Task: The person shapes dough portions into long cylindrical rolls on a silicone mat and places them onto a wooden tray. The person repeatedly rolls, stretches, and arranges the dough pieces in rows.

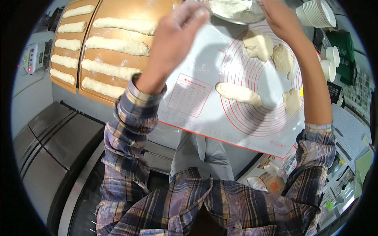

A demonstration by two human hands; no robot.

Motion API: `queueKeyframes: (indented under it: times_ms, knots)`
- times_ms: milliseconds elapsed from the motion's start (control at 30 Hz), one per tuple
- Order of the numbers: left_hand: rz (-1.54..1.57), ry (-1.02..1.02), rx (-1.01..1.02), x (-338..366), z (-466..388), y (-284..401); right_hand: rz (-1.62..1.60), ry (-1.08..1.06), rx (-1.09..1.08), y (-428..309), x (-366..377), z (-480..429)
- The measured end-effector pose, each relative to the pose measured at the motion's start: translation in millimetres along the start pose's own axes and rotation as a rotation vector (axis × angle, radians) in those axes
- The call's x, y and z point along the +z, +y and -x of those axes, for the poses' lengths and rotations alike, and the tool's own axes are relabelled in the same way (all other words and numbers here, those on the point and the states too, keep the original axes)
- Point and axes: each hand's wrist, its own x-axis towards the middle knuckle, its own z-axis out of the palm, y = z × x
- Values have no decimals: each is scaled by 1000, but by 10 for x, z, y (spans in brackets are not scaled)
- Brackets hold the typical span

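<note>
My right hand (279, 19) is at the rim of a metal bowl (236, 20) of white flour (233, 7) and appears to grip it. The bowl is cut off by the top edge of the view. My left hand (178, 39), blurred and with fingers curled, is raised left of the bowl. Whether it holds anything cannot be seen. Below the hands, an oblong piece of dough (238, 94) lies on a white silicone pastry mat (189, 67) with red rings. Rougher dough lumps (259, 45) sit near my right forearm, with a smaller dough piece (291, 101) lower down.
On the left, golden baking trays (124, 6) carry several dough strips (110, 68). Stacked paper cups (316, 13) and loose white cups (328, 70) stand at the right. A device with lit buttons (35, 59) is at the far left. Packages (271, 181) lie below the mat's right corner.
</note>
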Motion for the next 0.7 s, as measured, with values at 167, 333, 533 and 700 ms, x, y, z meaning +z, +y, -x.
queueKeyframes:
  times_ms: [167, 333, 533, 700]
  knots:
    - [502, 58, -28, 158, -3, 353, -113, 38, 109, -610, -772, 917]
    - [512, -268, -296, 430, 655, 1034, -137, -83, 256, -1194, -1161, 1615]
    - [397, -231, -440, 702, 993, 1346, -101, -136, 347, -1407, -1343, 2023]
    - [111, -377, 29, 786, 1039, 990, -24, -115, 355, -1336, -1307, 2352]
